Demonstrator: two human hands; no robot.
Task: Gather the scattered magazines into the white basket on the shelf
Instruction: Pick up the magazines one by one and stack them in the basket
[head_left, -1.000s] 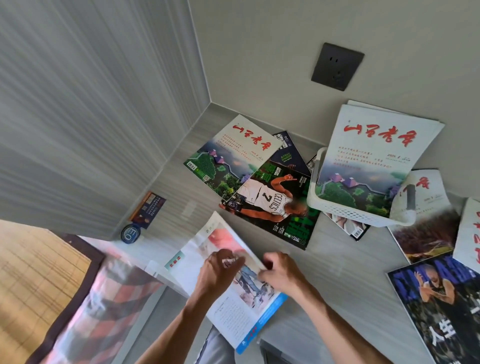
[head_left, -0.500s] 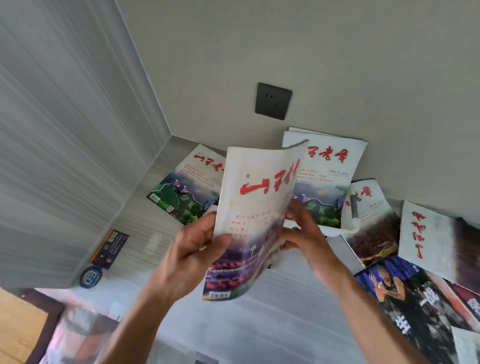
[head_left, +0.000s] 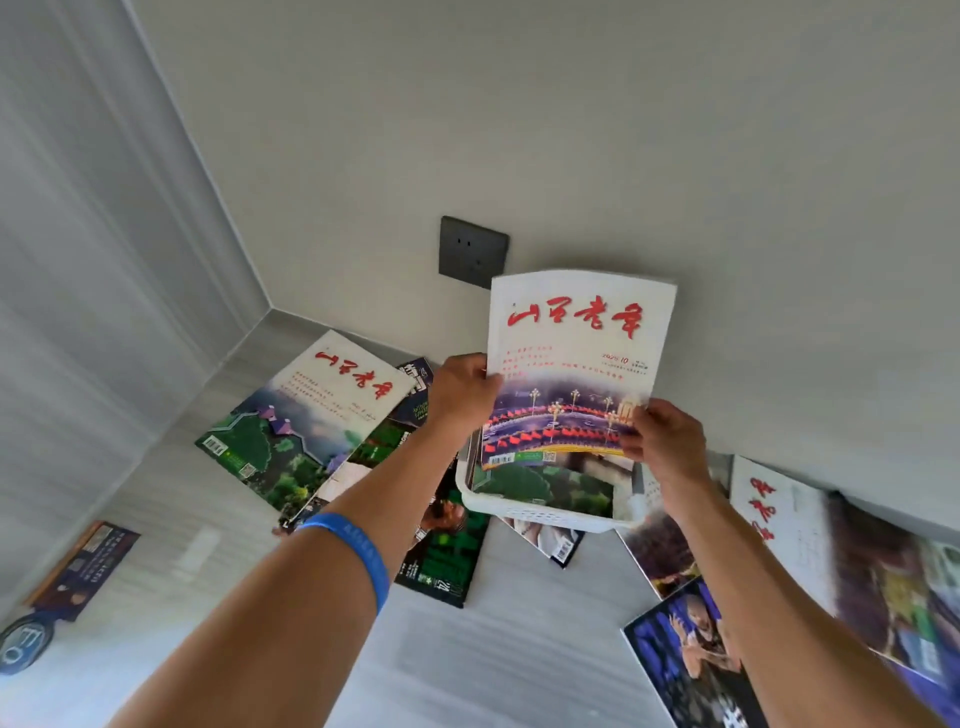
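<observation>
I hold a white magazine with red title lettering upright over the white basket, its lower edge at the basket's opening. My left hand grips its left edge and my right hand grips its lower right corner. Another magazine with a green cover stands inside the basket behind it. More magazines lie on the grey shelf: a white and green one at the left, a dark green one under my left arm, and others at the right.
A dark wall socket sits on the back wall above the basket. A dark card and a round blue object lie at the shelf's left edge. A blue-covered magazine lies at the lower right.
I picked the magazine up from the shelf's front, closed it, and carried it up and back to the basket. My view shifted upward toward the wall.
</observation>
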